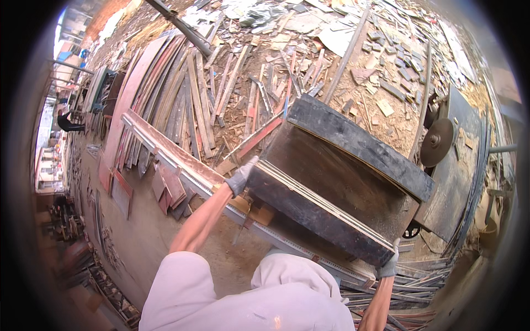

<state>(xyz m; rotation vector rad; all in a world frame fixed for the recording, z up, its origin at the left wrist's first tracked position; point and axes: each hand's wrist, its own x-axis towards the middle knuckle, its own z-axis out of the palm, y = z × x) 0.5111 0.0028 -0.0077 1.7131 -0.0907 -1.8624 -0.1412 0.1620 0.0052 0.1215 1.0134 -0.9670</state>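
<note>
A stack of narrow dark boards (317, 216) with pale layered edges lies slantwise in front of me. My left hand (240, 177), in a grey work glove, is closed on its left end. My right hand (390, 261), gloved alike, grips the opposite end, its fingers partly hidden behind the corner. Beyond the stack spreads a brown, dusty table surface (342, 168). Another long dark board (359, 146) borders that surface on the far side. Close to my body runs a metal rail (193, 185) with scale marks along it.
A round saw blade (439, 142) stands on a machine table to the right. Long wood strips (179, 94) are piled at the far left, and offcuts (386, 83) litter the ground beyond. More strips (408, 281) lie by my right arm. Another person (70, 121) is at the far left.
</note>
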